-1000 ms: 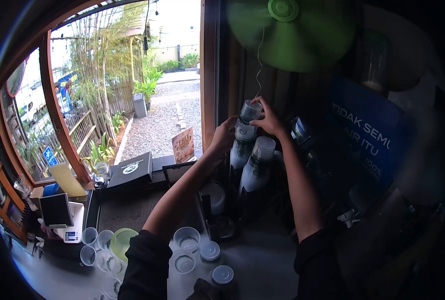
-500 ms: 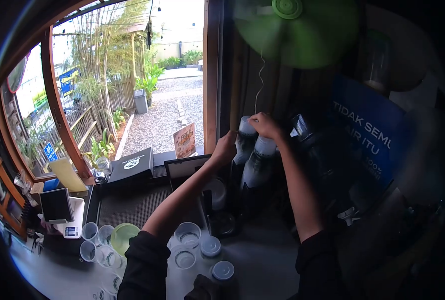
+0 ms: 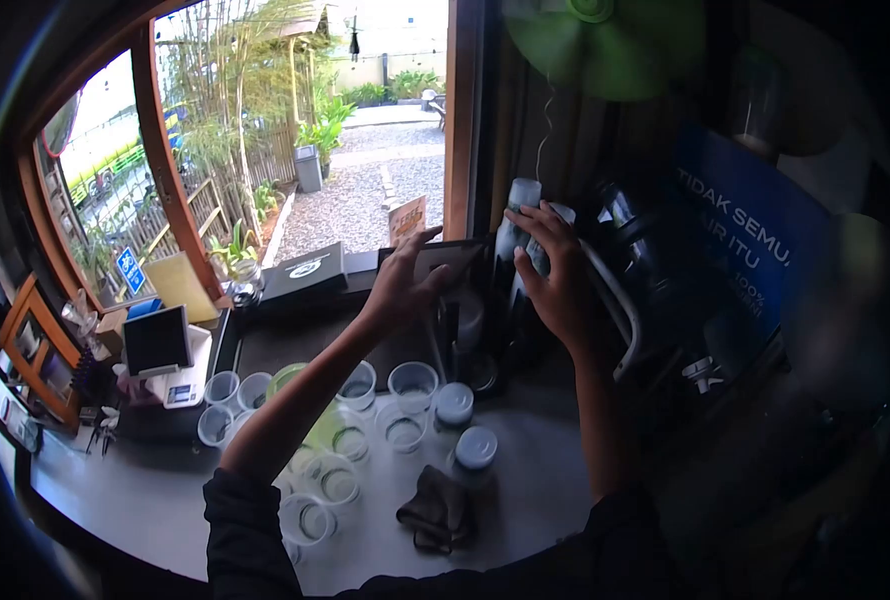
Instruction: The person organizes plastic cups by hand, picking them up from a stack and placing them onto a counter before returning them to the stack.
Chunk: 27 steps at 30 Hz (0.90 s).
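Note:
Two tall stacks of clear plastic cups (image 3: 526, 194) stand in a dark holder by the window post. My right hand (image 3: 555, 262) is raised in front of the stacks, its fingers spread; whether it touches a cup is hard to tell. Further left, my left hand (image 3: 405, 282) hangs over the counter with its fingers apart and nothing in it. Below my left forearm, several empty clear cups (image 3: 412, 387) stand on the counter (image 3: 535, 480). Two lidded cups (image 3: 476, 448) are to their right, beside a crumpled dark cloth (image 3: 435, 510).
A green fan (image 3: 605, 45) hangs above. A black box (image 3: 305, 272) lies by the window, with a tablet (image 3: 157, 340) on a stand at the left. Dark equipment (image 3: 630, 230) and a blue sign (image 3: 740, 220) are at the right.
My left hand has come away from the cup stacks and opened. My right hand has lowered and its fingers have spread. The view has shifted, showing more of the counter and cloth.

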### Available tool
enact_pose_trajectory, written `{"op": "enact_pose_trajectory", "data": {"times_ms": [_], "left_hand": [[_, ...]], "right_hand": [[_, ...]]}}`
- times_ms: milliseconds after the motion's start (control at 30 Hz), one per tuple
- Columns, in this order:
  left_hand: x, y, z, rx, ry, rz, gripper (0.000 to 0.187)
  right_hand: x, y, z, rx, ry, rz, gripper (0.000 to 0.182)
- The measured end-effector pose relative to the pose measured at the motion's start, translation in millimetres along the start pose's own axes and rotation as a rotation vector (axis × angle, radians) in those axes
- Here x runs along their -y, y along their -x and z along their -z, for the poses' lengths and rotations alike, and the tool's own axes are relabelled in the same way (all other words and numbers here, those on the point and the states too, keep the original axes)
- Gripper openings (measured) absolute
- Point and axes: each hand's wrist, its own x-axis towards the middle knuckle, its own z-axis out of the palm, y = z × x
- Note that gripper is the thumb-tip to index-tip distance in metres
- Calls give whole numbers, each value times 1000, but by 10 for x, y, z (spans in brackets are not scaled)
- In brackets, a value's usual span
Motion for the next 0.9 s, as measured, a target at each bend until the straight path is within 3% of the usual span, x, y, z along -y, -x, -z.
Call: {"op": "enact_pose_trajectory", "data": {"times_ms": [100, 233, 667, 800, 900], "left_hand": [[-56, 588, 358, -5, 5, -62, 55], [-36, 1293, 863, 32, 29, 14, 54], [429, 3101, 2214, 154, 339, 432, 36], [573, 3585, 2267, 229, 90, 327, 34], [709, 3887, 2334, 359, -33, 354, 41]], "right_hand": [[461, 385, -50, 27, -106, -28, 39], [1000, 781, -293, 105, -203, -47, 38], [2812, 1541, -1427, 396, -488, -103, 32], [3127, 1886, -1653, 665, -466, -59, 38], [3240, 2125, -1743, 805, -385, 30, 42]]}}
